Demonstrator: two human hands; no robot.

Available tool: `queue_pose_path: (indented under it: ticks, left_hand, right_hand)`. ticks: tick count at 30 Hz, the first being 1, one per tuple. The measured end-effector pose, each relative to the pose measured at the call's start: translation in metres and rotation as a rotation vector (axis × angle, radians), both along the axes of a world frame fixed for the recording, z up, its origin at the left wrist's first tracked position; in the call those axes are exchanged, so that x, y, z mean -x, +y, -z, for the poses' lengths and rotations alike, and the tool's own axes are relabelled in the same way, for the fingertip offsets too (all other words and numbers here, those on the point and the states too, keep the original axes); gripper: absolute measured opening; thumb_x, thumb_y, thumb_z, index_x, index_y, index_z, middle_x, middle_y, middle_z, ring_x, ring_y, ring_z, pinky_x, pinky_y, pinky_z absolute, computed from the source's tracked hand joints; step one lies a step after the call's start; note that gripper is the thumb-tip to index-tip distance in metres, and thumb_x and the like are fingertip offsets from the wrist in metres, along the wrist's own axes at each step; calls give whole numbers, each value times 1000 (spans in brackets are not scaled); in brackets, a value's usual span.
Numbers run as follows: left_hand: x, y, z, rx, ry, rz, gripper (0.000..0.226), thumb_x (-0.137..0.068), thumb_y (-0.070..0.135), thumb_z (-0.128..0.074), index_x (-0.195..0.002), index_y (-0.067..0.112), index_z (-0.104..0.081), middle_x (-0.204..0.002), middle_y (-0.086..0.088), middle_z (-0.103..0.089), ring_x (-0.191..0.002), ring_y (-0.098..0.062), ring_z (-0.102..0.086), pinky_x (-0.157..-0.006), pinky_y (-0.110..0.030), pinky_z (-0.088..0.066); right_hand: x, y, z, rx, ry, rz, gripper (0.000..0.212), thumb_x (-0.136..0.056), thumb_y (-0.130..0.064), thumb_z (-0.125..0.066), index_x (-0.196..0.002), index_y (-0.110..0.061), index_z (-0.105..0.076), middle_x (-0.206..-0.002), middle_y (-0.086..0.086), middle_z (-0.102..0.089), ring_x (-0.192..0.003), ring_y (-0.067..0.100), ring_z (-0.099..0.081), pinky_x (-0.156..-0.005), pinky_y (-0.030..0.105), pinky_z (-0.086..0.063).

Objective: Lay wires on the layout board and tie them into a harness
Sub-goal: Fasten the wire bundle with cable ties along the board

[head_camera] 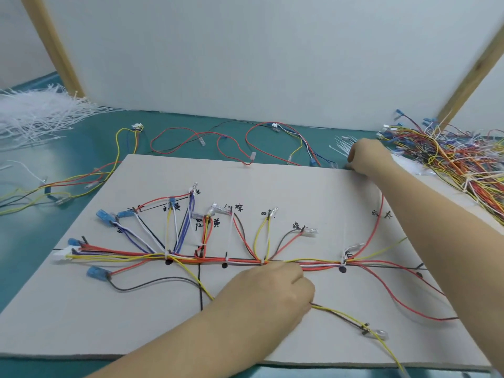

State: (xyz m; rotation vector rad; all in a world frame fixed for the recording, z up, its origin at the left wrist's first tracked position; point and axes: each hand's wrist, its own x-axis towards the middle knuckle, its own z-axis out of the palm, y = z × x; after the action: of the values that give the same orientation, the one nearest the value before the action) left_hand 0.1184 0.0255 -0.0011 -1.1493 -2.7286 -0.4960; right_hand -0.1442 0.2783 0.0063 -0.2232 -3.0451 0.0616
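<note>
Layout board (272, 184) lay flat on the green table (35, 159). Harness trunk (207, 259) ran left to right along the drawn line, with branches fanned up to the labelled pegs. White ties were already on the trunk at several marks.

Left hand (268, 291) rested on the board just below the trunk; its fingers were curled round a yellow and brown wire pair (341, 315) that trailed toward the near right edge.

Right hand (364, 156) reached past the board's far right corner to the small clump of loose cable ties (341, 145). Fingertips were hidden, so I could not tell whether a tie was pinched.

Judgement: fetching the next tie. To do it well, keep the left hand's tension so the pair stays on its line. Take a single tie, not a clump. Cinch at a dot mark.
</note>
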Motion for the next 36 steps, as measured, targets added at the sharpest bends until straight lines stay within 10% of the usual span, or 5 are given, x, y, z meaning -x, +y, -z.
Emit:
queue_pose_path:
  ticks: [9,12,17,31,36]
  left_hand:
    - [-11,1,-3,178,58,1,25,-53,38,-78,-61,24,-59,-60,11,-54,-54,-8,-54,-39,-20,-43]
    - [-10,-3,-11,169,-20,-18,13,-78,32,-52,-71,23,-58,-62,9,-57,-55,-12,-57,-43,-23,-46]
    - [-2,-7,-15,197,-290,-5,17,-98,32,-33,-104,22,-45,-101,-1,-57,-92,-24,-51,-77,-38,-41]
    - [1,-10,-19,41,-340,-9,11,-95,30,-38,-84,32,-40,-63,13,-39,-68,-10,-34,-61,-26,-23]
    - [4,-12,-19,21,-412,-28,10,-95,33,-41,-85,34,-42,-65,17,-43,-69,-8,-38,-61,-26,-24]
  right_hand:
    - [-7,-6,2,256,115,46,25,-85,2,-44,-108,-1,-52,-106,25,-57,-102,36,-54,-72,31,-41]
    - [-29,-17,-19,567,161,19,33,-85,2,-38,-110,-11,-54,-87,16,-59,-62,18,-61,-42,15,-39]
    - [-100,-52,-63,1064,-8,-240,34,-89,9,-39,-96,-16,-61,-84,5,-58,-62,12,-60,-76,23,-57]
    - [-294,-12,-40,318,-83,-804,28,-72,-53,-60,-99,-49,-54,-105,-28,-53,-81,-9,-55,-66,2,-40]
    - [-299,-7,-24,401,-308,-696,43,-76,-26,-68,-102,-54,-48,-110,-17,-52,-86,4,-59,-74,16,-47]
